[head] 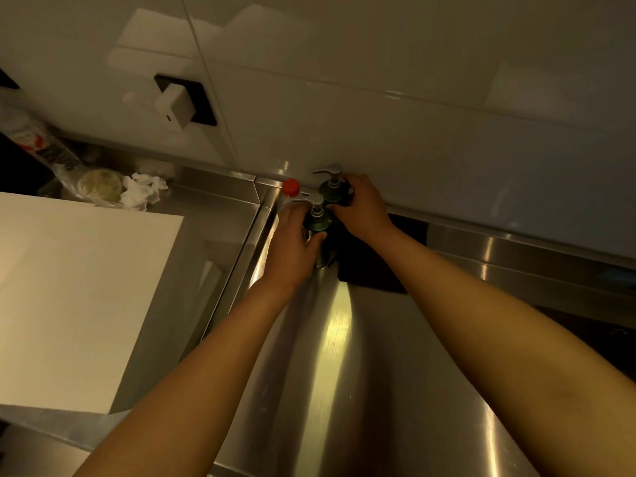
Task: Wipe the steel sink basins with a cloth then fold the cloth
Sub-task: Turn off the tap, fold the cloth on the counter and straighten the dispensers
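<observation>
counter (344, 373): bare steel, nearest.
cloth (371, 266): dark, lying under the right wrist.
left hand (296, 242): gripped the near pump bottle (318, 218).
right hand (358, 208): gripped the far pump bottle (332, 191).
risk: crowded bottles could tip the red-capped bottle (290, 189).

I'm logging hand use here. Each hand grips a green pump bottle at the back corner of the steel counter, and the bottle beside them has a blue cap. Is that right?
Not quite. In the head view the cap is red, not blue. The rest holds: the left hand grips the nearer pump bottle, and the right hand grips the farther pump bottle, at the back corner of the steel counter.
</observation>
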`<state>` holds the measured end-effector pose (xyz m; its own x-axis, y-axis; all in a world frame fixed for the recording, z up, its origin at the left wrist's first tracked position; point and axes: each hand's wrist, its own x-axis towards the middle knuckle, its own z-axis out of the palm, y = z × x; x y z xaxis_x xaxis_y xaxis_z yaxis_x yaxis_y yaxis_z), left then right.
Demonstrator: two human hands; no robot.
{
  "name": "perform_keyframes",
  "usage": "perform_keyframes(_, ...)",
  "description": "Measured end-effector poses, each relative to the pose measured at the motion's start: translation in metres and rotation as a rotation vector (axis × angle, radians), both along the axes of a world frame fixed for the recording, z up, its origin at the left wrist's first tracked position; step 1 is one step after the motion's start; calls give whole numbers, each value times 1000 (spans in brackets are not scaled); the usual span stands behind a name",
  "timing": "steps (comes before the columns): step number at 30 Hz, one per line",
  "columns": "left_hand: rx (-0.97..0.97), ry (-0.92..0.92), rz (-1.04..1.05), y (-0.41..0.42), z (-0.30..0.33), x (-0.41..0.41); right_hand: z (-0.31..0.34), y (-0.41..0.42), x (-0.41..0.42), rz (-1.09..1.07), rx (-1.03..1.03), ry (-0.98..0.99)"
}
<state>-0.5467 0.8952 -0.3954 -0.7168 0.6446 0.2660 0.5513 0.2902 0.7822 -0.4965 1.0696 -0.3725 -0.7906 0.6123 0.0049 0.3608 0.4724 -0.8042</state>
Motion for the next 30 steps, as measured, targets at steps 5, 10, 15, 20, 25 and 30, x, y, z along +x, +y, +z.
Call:
perform_keyframes(5,21,-22,5,-3,-1,3,2,3,2,36,-56,-6)
perform_keyframes(10,21,-46,-1,-6,-3,1,-1,2,-1,20,-122,-25)
perform_keyframes(15,32,-56,-16,-2,-1,1,-4,2,1,2,-129,-14)
perform_keyframes(20,15,-107,-57,0,1,3,3,8,-3,56,-52,-49)
perform_keyframes(25,30,-66,-1,2,-1,4,5,12,1,72,-65,-62)
perform_keyframes(30,52,-124,-1,6,-4,6,2,6,3,6,-9,-24)
